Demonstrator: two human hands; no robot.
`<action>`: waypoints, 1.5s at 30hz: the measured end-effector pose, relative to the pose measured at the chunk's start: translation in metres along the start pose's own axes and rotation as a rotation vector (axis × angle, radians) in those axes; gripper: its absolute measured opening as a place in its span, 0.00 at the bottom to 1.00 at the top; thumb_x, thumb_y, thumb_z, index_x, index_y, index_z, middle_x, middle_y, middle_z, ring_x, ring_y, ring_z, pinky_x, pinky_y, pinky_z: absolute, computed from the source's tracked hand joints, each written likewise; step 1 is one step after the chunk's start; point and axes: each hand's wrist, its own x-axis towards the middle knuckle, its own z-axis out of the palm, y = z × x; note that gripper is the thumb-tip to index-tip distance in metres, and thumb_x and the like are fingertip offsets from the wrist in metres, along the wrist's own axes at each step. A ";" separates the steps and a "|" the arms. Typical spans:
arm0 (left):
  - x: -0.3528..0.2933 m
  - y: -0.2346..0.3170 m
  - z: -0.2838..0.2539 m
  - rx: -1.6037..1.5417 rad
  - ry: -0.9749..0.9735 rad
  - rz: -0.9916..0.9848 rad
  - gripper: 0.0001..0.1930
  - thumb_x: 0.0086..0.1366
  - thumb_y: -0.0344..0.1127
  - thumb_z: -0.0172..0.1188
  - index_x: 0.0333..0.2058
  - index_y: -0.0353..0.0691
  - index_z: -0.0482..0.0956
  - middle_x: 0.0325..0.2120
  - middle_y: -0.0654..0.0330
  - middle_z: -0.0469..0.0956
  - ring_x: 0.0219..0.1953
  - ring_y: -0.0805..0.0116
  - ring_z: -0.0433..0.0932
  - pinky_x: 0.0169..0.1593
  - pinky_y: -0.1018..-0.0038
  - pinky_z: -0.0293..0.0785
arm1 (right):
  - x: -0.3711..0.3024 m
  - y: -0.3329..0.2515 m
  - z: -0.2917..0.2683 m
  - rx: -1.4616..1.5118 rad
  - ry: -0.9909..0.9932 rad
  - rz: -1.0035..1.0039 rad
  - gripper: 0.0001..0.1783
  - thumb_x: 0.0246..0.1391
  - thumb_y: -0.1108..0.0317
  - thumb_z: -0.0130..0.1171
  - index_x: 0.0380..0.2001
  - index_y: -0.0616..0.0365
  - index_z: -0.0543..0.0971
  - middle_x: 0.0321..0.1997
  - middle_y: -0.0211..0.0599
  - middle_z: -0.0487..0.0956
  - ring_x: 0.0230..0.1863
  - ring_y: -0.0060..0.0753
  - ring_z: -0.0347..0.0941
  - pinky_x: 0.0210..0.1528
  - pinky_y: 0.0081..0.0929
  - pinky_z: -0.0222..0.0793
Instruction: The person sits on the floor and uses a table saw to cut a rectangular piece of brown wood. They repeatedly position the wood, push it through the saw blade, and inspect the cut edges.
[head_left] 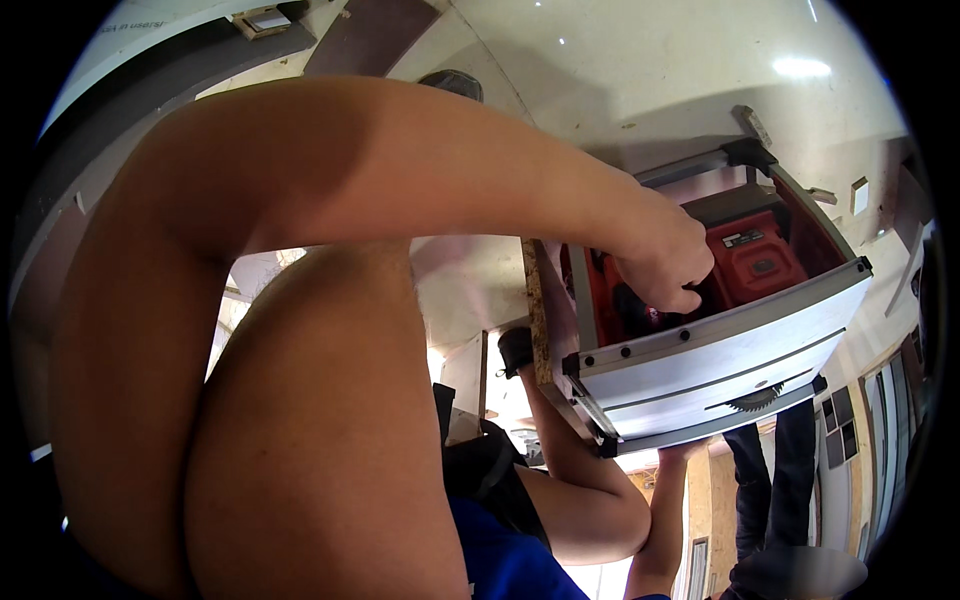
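A table saw rests turned on its side at the right, its pale metal table facing me. A toothed round blade pokes through the slot in that table. My left arm reaches across the view, and my left hand is inside the frame by the red housing. Its fingers are curled close to a dark part with a red mark; whatever they hold is hidden. Under the saw's lower edge, my right hand touches the table from below, its fingers mostly out of sight.
A chipboard edge stands beside the saw. My bent bare legs fill the lower left and middle. Another person's dark trousers show at the lower right. Wood offcuts lie on the pale floor, and dark panels are at the far left.
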 end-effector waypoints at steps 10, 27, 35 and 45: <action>0.020 -0.004 0.046 -0.133 0.163 -0.025 0.24 0.70 0.43 0.40 0.32 0.32 0.82 0.34 0.38 0.80 0.41 0.39 0.78 0.50 0.53 0.73 | 0.001 0.009 -0.010 0.053 -0.010 0.020 0.37 0.62 0.38 0.36 0.63 0.52 0.68 0.63 0.37 0.71 0.64 0.44 0.65 0.66 0.45 0.61; 0.021 -0.112 0.095 -0.216 0.247 0.122 0.10 0.65 0.34 0.54 0.40 0.35 0.77 0.32 0.49 0.78 0.32 0.50 0.76 0.41 0.62 0.75 | 0.018 0.013 -0.003 0.421 0.010 0.009 0.31 0.66 0.40 0.37 0.49 0.57 0.75 0.28 0.26 0.74 0.28 0.22 0.71 0.29 0.22 0.70; 0.021 -0.010 0.052 -0.087 0.353 -0.156 0.11 0.64 0.26 0.49 0.45 0.33 0.74 0.33 0.48 0.79 0.36 0.54 0.78 0.43 0.65 0.73 | 0.044 0.060 -0.039 0.483 -0.377 -0.134 0.29 0.69 0.48 0.36 0.54 0.63 0.71 0.50 0.44 0.77 0.50 0.35 0.74 0.56 0.37 0.70; -0.097 0.034 0.122 0.170 -0.118 -0.395 0.27 0.54 0.31 0.69 0.54 0.36 0.74 0.50 0.47 0.77 0.51 0.53 0.77 0.58 0.64 0.72 | 0.013 0.271 0.016 -0.452 -0.516 -0.555 0.24 0.49 0.66 0.64 0.51 0.55 0.75 0.47 0.46 0.78 0.54 0.48 0.73 0.57 0.39 0.70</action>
